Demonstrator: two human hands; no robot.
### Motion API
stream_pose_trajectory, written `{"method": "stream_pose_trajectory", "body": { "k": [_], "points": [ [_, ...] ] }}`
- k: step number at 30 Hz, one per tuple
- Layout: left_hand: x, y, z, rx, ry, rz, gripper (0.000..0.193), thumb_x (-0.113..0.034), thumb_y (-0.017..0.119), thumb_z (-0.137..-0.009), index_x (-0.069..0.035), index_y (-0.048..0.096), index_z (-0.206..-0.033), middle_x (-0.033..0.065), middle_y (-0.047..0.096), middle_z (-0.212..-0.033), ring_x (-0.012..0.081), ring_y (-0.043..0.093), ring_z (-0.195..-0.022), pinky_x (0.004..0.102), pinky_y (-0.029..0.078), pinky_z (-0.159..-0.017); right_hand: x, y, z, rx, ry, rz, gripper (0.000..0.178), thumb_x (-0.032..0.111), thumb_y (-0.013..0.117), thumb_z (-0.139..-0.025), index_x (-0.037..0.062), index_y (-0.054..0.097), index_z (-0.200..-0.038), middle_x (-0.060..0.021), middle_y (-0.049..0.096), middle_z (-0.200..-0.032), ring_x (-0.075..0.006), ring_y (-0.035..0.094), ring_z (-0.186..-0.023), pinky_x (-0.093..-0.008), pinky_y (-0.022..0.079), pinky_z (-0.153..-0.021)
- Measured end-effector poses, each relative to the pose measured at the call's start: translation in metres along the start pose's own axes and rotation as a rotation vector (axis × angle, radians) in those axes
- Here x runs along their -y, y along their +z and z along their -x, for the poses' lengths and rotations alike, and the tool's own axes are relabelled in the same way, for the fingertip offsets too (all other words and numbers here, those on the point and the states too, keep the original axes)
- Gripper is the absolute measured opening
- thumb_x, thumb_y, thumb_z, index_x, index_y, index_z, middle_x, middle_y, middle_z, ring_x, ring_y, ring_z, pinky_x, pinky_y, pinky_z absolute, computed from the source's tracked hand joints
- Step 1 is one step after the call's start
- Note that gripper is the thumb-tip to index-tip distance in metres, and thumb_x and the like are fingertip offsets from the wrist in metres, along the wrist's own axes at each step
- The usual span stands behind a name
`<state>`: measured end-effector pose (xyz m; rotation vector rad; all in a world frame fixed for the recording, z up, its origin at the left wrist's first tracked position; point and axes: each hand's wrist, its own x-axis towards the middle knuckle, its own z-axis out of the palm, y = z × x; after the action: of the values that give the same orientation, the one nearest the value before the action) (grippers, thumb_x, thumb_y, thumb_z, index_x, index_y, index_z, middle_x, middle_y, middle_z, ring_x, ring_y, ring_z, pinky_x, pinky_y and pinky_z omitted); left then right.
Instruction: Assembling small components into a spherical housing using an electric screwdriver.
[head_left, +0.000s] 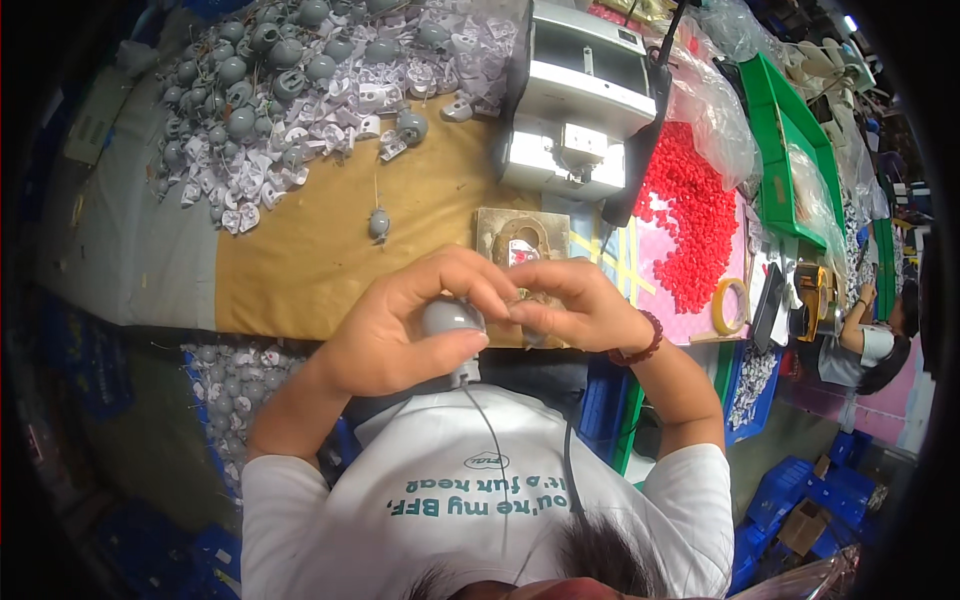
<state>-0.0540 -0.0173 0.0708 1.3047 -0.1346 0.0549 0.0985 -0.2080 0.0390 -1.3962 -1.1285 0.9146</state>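
Observation:
My left hand point(400, 330) curls around a smooth grey rounded plastic housing point(452, 317), thumb along its near side. Just to the right, my right hand point(580, 305) has thumb and forefinger drawn together, its fingertips meeting those of my left hand. Whatever lies between those fingertips is too small to make out. Directly beyond my hands sits a square metal fixture point(493, 228) with a rounded recess. In that recess lies a small white and red part point(520, 252). A single small grey piece point(379, 223) with a thin wire rests on the tan table cover.
A white press-like machine point(585, 90) stands behind the fixture. Grey and white plastic parts point(300, 110) are heaped at the far left. Red pieces point(690, 220), a yellow tape roll point(730, 306) and a green tray point(765, 130) lie right. Another person point(870, 345) sits far right.

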Motion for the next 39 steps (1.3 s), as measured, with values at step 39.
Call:
{"method": "stream_pose_trajectory", "body": {
  "k": [39],
  "points": [
    [0.108, 0.027, -0.016, -0.352, 0.025, -1.038, 0.033, -0.002, 0.068, -0.076, -0.003, 0.057, -0.107, 0.0151, 0.056, -0.106, 0.0363, 0.053, -0.102, 0.0431, 0.046, -0.088, -0.044, -0.014, 0.009, 0.100, -0.279, 1.191, 0.016, 0.010, 0.065, -0.073, 0.0012, 0.067, -0.086, -0.0049, 0.055, -0.098, -0.0224, 0.059, -0.081, -0.0336, 0.055, -0.066]
  ]
}}
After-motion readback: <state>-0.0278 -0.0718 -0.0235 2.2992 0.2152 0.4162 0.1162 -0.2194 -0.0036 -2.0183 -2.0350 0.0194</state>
